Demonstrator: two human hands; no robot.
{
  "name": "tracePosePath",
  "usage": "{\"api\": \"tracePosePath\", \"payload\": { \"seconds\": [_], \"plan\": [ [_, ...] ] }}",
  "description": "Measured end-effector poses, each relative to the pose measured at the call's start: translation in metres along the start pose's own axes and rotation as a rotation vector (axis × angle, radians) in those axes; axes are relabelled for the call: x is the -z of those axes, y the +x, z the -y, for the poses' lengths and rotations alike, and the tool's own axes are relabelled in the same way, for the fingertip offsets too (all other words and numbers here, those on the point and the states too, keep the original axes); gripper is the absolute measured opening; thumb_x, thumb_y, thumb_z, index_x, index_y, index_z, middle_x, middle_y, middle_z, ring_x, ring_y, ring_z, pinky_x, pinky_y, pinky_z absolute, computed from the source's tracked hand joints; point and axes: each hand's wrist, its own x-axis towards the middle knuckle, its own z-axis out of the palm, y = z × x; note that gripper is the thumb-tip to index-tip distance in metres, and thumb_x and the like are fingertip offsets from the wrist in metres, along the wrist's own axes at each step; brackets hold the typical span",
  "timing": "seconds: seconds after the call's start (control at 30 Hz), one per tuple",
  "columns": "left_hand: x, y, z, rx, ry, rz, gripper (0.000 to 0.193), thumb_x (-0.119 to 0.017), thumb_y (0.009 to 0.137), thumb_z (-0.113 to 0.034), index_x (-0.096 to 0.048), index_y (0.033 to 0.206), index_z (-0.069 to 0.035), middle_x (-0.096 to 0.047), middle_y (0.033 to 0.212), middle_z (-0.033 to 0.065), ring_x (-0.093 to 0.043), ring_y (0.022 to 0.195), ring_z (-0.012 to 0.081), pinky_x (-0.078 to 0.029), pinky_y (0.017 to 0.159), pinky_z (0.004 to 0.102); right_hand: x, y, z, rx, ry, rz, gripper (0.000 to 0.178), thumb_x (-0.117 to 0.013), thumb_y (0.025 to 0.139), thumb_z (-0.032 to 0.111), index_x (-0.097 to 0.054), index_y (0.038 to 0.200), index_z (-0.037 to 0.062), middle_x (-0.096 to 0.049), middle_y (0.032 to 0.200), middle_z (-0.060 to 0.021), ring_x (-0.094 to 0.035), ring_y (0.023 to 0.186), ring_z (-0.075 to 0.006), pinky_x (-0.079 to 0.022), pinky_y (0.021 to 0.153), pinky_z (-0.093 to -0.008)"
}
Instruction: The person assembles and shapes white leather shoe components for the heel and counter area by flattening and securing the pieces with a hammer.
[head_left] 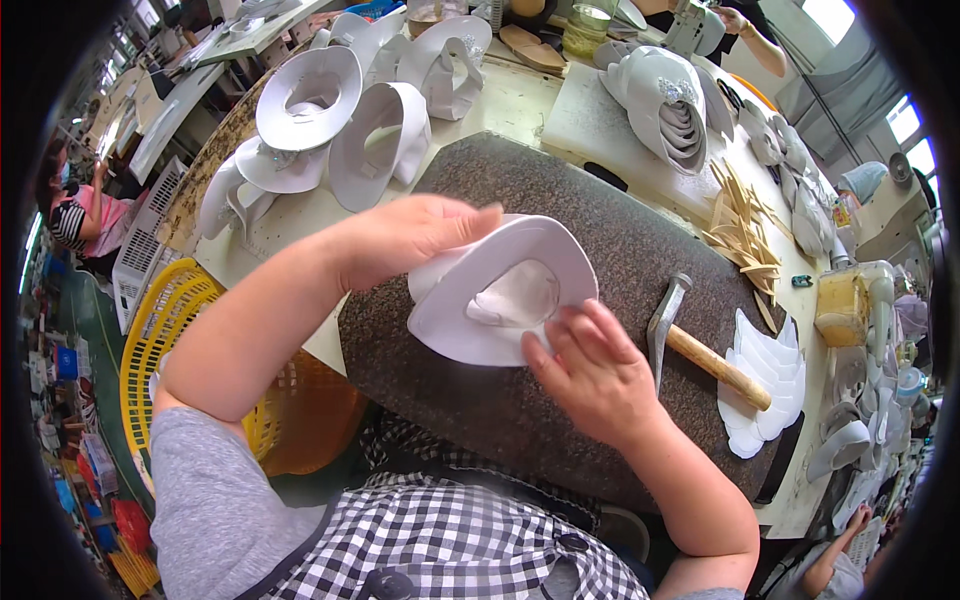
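Observation:
A white shoe upper (450,325), with a wide flared rim and an opening in its middle, is held above the dark stone slab (640,245). My left hand (420,228) grips its upper left side, the thumb along the top and the other fingers mostly hidden. At the lower right, my right hand (600,380) pinches the rim between thumb and fingers. To the right of that hand a hammer (715,366) with a wooden handle lies on the slab. Its handle end overlaps a fanned stack of white cut pieces (768,360).
More white uppers (310,100) stand on the table at the far left. A bundle of uppers (660,100) rests on a white board (575,125) at the back. Thin wooden sticks (742,225) are piled to the right. A yellow basket (165,330) is at my left. Other people work nearby.

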Motion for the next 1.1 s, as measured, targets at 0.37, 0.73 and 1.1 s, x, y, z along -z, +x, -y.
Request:
{"api": "tracePosePath", "payload": {
  "seconds": [0.37, 0.73, 1.1],
  "plan": [
    [-0.075, -0.039, -0.005, -1.202, 1.422, -0.117, 0.037, -0.064, 0.092, -0.037, -0.066, 0.105, -0.003, -0.066, 0.096, 0.0105, -0.064, 0.101, 0.0289, -0.051, 0.092, 0.0432, 0.010, 0.003, 0.013, -0.160, 0.416, -0.005, 0.039, -0.059, 0.080, 0.018, -0.063, 0.112, -0.0019, -0.063, 0.091, -0.0128, -0.061, 0.096, -0.0280, -0.051, 0.088, -0.0398],
    [-0.086, -0.028, 0.053, -1.044, 1.763, -0.175, 0.018, -0.054, 0.077, -0.016, -0.063, 0.081, -0.001, -0.060, 0.081, 0.0105, -0.063, 0.088, 0.0271, -0.039, 0.113, 0.0451, 0.016, -0.006, 0.016, -0.222, 0.006, 0.226, 0.020, -0.058, 0.078, 0.018, -0.067, 0.086, 0.0016, -0.062, 0.088, -0.0096, -0.057, 0.089, -0.0252, -0.046, 0.081, -0.0361],
    [-0.099, -0.008, 0.045, -0.887, 1.698, -0.181, 0.012, -0.059, 0.077, -0.015, -0.063, 0.078, -0.004, -0.058, 0.077, 0.0073, -0.061, 0.082, 0.0231, -0.034, 0.114, 0.0571, 0.008, -0.005, 0.006, -0.267, 0.306, 0.221, 0.017, -0.060, 0.080, 0.017, -0.068, 0.083, 0.0022, -0.063, 0.090, -0.0101, -0.058, 0.090, -0.0234, -0.046, 0.078, -0.0354]
  ]
}}
